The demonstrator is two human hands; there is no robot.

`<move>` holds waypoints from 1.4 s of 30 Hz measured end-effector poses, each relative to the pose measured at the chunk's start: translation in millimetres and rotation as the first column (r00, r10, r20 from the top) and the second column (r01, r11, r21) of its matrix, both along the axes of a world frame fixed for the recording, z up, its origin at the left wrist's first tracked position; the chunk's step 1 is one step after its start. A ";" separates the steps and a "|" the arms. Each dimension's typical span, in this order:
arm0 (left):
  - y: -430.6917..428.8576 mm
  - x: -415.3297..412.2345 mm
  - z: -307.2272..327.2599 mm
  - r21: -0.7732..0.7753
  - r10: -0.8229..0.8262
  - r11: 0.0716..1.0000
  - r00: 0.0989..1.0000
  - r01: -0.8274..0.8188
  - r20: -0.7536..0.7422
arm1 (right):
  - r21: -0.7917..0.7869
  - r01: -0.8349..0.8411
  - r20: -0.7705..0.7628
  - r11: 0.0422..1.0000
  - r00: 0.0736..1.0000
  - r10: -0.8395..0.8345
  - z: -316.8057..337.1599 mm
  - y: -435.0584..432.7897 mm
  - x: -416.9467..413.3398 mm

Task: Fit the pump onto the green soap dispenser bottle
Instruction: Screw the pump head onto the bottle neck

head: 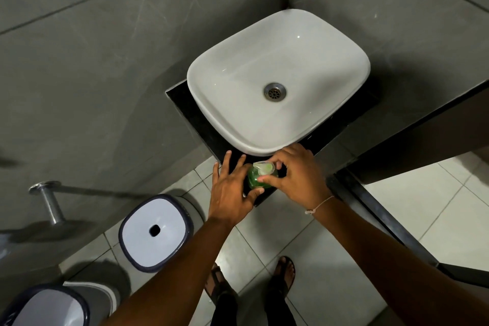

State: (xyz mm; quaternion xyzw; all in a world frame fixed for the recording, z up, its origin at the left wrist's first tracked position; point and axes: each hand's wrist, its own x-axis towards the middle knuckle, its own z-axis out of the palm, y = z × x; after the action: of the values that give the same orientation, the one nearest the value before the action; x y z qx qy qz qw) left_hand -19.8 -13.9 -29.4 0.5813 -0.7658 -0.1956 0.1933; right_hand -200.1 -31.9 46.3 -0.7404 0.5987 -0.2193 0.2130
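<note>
Forearms (185,259) reach to the table (185,106) corner, where the left hand (232,193), fingers spread straight, steadies the green soap bottle (258,181) and the right hand (299,174) pinches the pump (263,168) atop it with curled fingers; a crooked twist could cross-thread it or tip the bottle off the edge.

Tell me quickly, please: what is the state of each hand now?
Left hand: open, fingers straight beside the bottle, thumb touching it.
Right hand: closed, pinching the pump on top of the bottle.
</note>
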 end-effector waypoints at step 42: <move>-3.3 5.4 3.7 0.074 -0.005 0.997 0.999 0.008 -0.045 | 0.074 0.239 0.259 0.968 0.933 -0.250 -27.7 24.4 13.8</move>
State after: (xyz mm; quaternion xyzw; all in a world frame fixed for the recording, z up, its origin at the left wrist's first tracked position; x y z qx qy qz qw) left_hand -14.4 -17.1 -25.7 0.5811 -0.7554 -0.2372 0.1880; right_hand -186.3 -7.5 18.5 -0.6193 0.6564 -0.3295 0.2776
